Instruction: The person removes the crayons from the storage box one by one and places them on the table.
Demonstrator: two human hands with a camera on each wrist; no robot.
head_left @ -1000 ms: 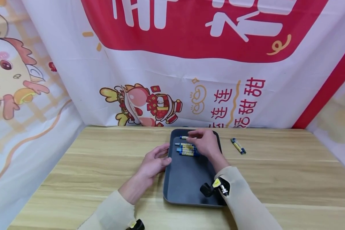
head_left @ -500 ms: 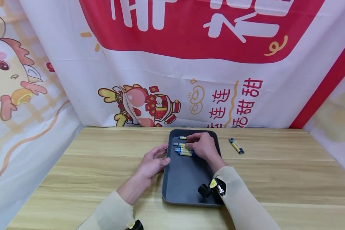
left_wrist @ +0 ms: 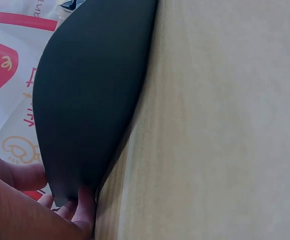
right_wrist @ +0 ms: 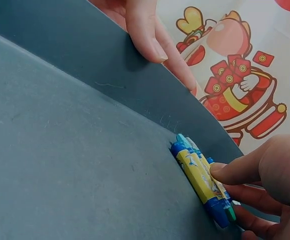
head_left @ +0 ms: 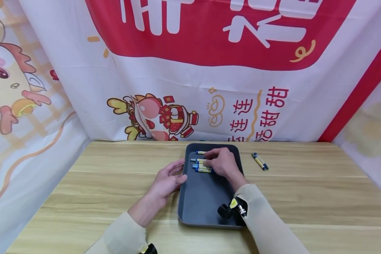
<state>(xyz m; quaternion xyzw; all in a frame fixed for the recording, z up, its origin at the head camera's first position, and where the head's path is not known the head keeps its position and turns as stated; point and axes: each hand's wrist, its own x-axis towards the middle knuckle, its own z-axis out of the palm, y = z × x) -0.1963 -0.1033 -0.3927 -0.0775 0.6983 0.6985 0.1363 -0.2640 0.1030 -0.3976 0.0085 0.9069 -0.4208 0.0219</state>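
- I see a light wood-grain desk (head_left: 304, 190).
- A dark grey tray (head_left: 200, 208) rests on it.
- Blue-and-yellow crayons (head_left: 259, 161) lie right of the tray.

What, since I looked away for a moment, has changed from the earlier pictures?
The right hand drew slightly back, from beside the far crayon to the crayon cluster, which it now pinches. The left hand, tray and table crayons stayed put.

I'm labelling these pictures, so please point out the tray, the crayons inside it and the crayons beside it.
Tray (head_left: 198, 201): head view, on its bare floor.
Crayons inside (right_wrist: 197, 177): right wrist view, on a yellow wrapper.
Crayons beside (head_left: 260, 162): head view, on a yellow wrapper.
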